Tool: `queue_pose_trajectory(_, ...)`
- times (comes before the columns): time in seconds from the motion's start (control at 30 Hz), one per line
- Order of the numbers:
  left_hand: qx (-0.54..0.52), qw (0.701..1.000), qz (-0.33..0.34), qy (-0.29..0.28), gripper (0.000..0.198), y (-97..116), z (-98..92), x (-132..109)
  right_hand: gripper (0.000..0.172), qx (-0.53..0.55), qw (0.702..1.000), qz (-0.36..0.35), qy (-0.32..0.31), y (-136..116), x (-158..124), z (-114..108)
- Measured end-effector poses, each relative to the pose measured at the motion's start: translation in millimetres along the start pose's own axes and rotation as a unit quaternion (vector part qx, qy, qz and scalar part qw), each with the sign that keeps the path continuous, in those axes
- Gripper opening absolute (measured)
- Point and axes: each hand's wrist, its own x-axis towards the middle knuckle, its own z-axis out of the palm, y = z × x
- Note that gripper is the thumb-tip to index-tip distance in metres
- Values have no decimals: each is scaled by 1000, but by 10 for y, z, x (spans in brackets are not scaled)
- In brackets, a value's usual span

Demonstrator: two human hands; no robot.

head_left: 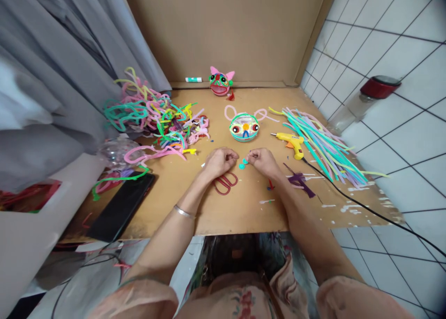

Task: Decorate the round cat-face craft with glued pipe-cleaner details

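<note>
Head view, clock set on the gap between the hands, 12 at the desk's [244, 214] far edge. Left hand [220, 162] at 9: fingers curled, thumb and fingertips drawn close; can't tell if it pinches anything. Right hand [262, 161] at 3: fingers bent, tips bunched; can't tell if anything is pinched. Two teal discs [241, 166] lie in the gap, the farther one right by the right fingertips, contact unclear.

Face piece [244, 127] sits at 12, apart from both hands: eyes, orange nose and teal rim on, pink loops by its top. Second face [220, 81], with pink ears, at 11 by the back panel. Red-handled scissors [226, 184] at 7, partly under the left hand; yellow glue gun [292, 144] at 2, apart from the hands.

Step looks like close fingertip work on small parts. Next move probably calls for a light, precise pinch on the discs, wrists clear of the scissors.
</note>
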Motion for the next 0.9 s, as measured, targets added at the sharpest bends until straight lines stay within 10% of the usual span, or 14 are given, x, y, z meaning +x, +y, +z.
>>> queue_pose_trajectory(0.2, -4, 998, -18, -66, 14, 47, 1, -34, 17, -83, 996, -35, -22, -3, -22, -6)
queue_pose_trajectory(0.9, 29, 999, 0, -30, 15, 147, 107, -46, 28, -155, 984, -87, -24, -23, -39, -15)
